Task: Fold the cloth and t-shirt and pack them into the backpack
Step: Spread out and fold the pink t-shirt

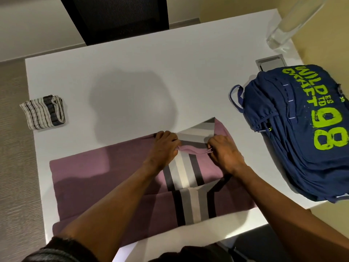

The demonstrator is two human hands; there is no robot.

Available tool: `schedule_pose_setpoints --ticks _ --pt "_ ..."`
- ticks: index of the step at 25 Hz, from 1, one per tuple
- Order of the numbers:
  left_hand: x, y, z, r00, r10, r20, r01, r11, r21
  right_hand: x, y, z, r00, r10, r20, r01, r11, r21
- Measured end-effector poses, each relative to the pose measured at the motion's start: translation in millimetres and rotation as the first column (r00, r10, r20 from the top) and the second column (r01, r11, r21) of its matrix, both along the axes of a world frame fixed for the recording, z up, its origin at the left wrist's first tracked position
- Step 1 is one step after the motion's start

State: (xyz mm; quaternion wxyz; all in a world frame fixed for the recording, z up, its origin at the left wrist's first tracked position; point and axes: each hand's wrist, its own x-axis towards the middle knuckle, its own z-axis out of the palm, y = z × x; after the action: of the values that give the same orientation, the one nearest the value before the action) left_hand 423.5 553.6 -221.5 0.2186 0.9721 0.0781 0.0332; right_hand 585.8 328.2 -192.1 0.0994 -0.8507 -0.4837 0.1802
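At the far left of the white worktop (113, 59) lies a small folded cloth (43, 112), pale with dark stripes, well apart from everything else. Toward the near edge a mauve t-shirt (90, 178) with a band of grey, cream and dark stripes is spread flat, its near hem reaching the worktop's front edge. The left hand (166, 146) rests on the shirt's far edge, fingers curled and pinching a fold of mauve fabric at the neck area. Just beside it the right hand (224, 152) is closed on the other end of the same fold, so the strip of cloth runs between the two hands over the striped band. Behind them a sleeve or corner is turned over, showing stripes. To the right sits a navy backpack (302, 133) with lime-green lettering, lying flat near the worktop's right edge. A clear glass vessel (279, 35) stands at the far right corner, and a dark chair (117, 17) is behind the worktop
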Motion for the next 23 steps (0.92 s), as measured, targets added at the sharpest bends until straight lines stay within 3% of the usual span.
schedule_pose_setpoints --ticks 8,12,18,20,23 --pt "-18.5 -15.3 -0.7 0.987 -0.138 -0.077 0.148 0.978 0.144 -25.5 -10.0 -15.6 0.992 0.105 0.072 -0.102 0.993 -0.052" --pt "-33.0 -13.9 -7.2 0.977 -0.132 -0.17 0.158 0.976 0.151 -29.1 -14.2 -26.1 0.982 0.18 0.051 -0.167 0.965 -0.203" --pt "-37.0 23.0 0.7 0.973 0.12 -0.199 -0.101 0.99 0.103 9.2 32.3 -5.6 0.992 0.042 0.122 -0.046 0.999 0.028" --pt "-29.0 39.4 4.0 0.953 0.167 -0.254 -0.163 0.986 0.038 31.1 57.2 -6.1 0.987 0.006 0.159 0.001 0.999 -0.046" --pt "-16.3 60.4 10.0 0.916 0.2 -0.348 -0.224 0.974 -0.03 60.1 87.6 -3.6 0.992 0.047 0.116 -0.008 0.948 -0.319"
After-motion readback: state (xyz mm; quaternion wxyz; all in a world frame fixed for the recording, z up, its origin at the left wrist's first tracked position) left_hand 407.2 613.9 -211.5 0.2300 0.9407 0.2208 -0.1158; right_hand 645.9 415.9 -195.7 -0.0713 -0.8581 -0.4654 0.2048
